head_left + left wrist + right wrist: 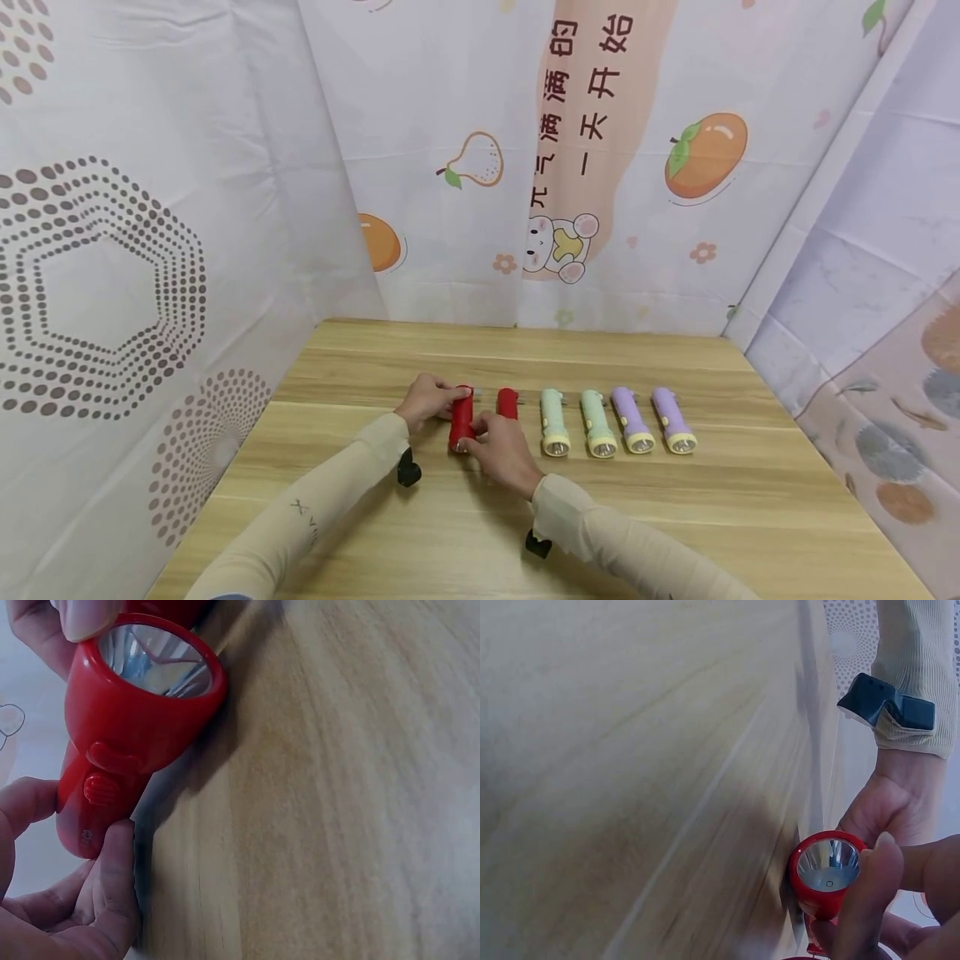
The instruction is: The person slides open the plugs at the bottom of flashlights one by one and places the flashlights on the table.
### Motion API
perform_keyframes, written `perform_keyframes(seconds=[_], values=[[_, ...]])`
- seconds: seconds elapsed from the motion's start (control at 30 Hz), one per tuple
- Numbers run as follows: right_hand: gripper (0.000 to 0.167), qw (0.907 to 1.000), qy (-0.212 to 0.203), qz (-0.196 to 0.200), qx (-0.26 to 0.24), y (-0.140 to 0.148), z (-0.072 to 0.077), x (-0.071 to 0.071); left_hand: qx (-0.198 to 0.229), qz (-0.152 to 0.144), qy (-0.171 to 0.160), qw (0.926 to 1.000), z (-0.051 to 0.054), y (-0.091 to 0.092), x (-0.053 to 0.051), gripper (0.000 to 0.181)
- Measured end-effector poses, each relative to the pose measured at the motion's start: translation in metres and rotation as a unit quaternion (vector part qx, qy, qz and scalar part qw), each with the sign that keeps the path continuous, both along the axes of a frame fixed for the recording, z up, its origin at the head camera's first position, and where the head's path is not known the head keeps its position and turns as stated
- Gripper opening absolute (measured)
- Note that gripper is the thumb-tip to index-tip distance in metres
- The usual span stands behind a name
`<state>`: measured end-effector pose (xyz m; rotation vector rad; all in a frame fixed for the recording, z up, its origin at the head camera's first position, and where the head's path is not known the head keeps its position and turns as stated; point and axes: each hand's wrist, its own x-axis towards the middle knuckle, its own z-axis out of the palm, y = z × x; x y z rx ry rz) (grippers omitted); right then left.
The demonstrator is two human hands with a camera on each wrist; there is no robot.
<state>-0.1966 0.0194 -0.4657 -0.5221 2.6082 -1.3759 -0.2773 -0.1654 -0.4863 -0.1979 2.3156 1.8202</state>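
Observation:
A red flashlight (462,421) lies on the wooden table at the left end of a row. My left hand (429,402) pinches its tail end between thumb and finger. At the lens end, my right hand (506,454) grips the rim with thumb and fingers. Up close in the left wrist view, the flashlight (120,720) shows a ribbed switch and a clear lens. In the right wrist view its round reflector (826,862) faces the camera. A second red flashlight (507,402) sits just right of it, partly hidden behind my right hand.
Rightward along the row lie two mint-green flashlights (553,417) and two purple flashlights (628,417), yellow-rimmed lenses toward me. Printed cloth (450,250) hangs behind the wooden table (360,533) and along both sides.

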Motion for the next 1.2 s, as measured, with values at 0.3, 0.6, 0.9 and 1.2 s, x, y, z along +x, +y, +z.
perform_keyframes(seconds=[0.3, 0.6, 0.9, 1.2], values=[[0.018, 0.9998, -0.016, -0.007, -0.002, 0.001, 0.000, -0.002, -0.006, 0.000, 0.001, 1.0000, 0.004, 0.003, 0.002, 0.034], [0.019, 0.9999, 0.003, -0.015, 0.002, 0.003, -0.001, 0.000, -0.016, -0.001, 0.008, 0.9998, 0.004, 0.006, 0.003, 0.034], [0.017, 0.9973, 0.054, -0.049, 0.009, 0.005, 0.004, 0.003, -0.047, -0.019, 0.034, 0.9981, -0.004, 0.000, 0.004, 0.039], [0.018, 0.9950, 0.085, -0.049, -0.020, 0.029, 0.017, -0.002, -0.107, -0.054, 0.087, 0.9890, 0.002, -0.018, 0.018, 0.039]])
